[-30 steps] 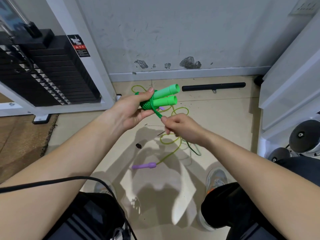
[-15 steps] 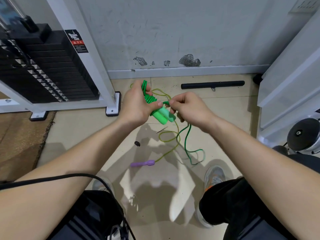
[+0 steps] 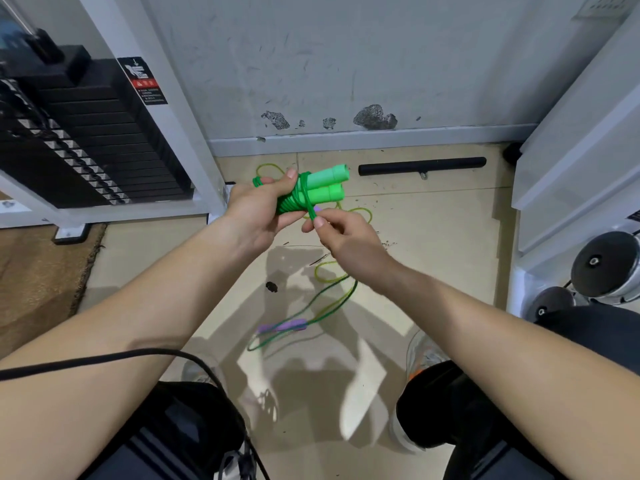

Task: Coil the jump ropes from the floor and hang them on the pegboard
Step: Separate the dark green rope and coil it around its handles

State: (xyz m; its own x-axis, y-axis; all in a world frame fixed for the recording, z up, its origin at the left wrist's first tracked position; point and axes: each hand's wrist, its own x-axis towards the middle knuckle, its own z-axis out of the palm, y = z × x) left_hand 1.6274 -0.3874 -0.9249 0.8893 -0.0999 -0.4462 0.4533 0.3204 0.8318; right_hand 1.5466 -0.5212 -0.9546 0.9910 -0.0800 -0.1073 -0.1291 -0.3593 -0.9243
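You stand on a tan tile floor point(image 3: 433, 244). A yellow rope point(image 3: 316, 273) lies on it in loops in front of you. Its purple handle point(image 3: 282, 328) lies near your feet. The loose end of the green rope point(image 3: 351, 294) lies across that handle. A black bar point(image 3: 422, 166) lies by the wall. A brown mat point(image 3: 34, 271) lies at your left. A small dark bit point(image 3: 272, 286) lies near the ropes.

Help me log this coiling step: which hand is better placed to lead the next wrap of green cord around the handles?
Right. The right hand pinches the loose green cord just beside the wraps, while the left hand grips the green handles and probably serves best as the anchor.
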